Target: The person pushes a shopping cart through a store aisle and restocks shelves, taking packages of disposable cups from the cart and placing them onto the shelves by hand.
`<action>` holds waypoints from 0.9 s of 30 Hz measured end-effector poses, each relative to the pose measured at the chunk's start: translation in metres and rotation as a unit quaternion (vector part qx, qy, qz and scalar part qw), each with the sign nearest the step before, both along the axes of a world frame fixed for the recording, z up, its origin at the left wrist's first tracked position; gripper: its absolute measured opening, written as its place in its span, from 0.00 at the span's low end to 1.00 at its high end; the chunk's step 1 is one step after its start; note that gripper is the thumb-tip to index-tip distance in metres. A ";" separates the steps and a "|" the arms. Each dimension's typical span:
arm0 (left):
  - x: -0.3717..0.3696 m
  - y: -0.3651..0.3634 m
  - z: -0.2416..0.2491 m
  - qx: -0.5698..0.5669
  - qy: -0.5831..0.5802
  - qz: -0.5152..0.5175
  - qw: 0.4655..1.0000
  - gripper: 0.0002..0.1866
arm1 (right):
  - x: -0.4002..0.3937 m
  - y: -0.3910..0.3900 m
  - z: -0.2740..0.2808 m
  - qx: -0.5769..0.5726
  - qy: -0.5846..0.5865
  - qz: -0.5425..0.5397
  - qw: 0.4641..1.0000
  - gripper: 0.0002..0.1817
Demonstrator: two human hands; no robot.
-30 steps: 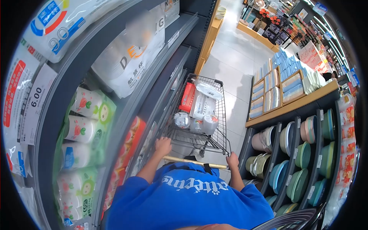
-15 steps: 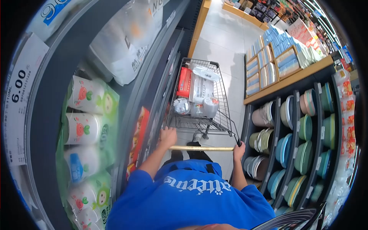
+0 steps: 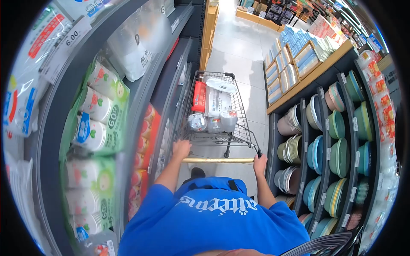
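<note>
A wire shopping cart [image 3: 244,121] stands in front of me, with a yellow push bar [image 3: 220,160] across its near end. My left hand [image 3: 182,149] is closed at the left end of the bar, close to the shelf. At the right end, my right hand [image 3: 260,162] is wrapped around the bar beside the dark cart frame. Inside the cart lie a red package [image 3: 199,97], a white printed pack [image 3: 218,102], a clear-wrapped pack [image 3: 221,84] and several round clear-wrapped items, one a stack [image 3: 229,120] at the right.
Shelves on my left hold packs of paper cups [image 3: 96,104], a white bag [image 3: 136,47] and a 6.00 price tag [image 3: 68,47]. Bowls [image 3: 339,158] fill the right shelves, below folded blue packs [image 3: 305,42]. A tiled aisle [image 3: 235,47] runs ahead between them.
The shelves on both sides have shifted in view as I move along the aisle with the cart. Both hands stay on the bar and appear slightly further left.
</note>
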State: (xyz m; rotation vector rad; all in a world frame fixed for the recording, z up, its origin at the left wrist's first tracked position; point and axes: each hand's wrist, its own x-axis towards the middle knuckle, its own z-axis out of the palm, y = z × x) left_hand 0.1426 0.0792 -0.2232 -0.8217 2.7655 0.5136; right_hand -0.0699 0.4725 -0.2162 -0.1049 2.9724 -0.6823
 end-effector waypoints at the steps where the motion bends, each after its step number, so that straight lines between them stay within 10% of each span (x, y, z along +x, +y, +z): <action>1: 0.001 0.001 0.002 0.011 -0.003 0.007 1.000 0.16 | -0.001 0.004 0.001 0.008 -0.055 0.015 0.998 0.29; 15: 0.051 0.054 0.006 -0.023 -0.041 -0.003 0.999 0.21 | 0.047 0.060 0.013 -0.001 -0.158 0.110 0.981 0.39; 27: 0.149 0.130 0.008 -0.037 -0.105 -0.016 0.994 0.27 | 0.119 0.096 0.055 0.146 -0.199 0.117 0.962 0.29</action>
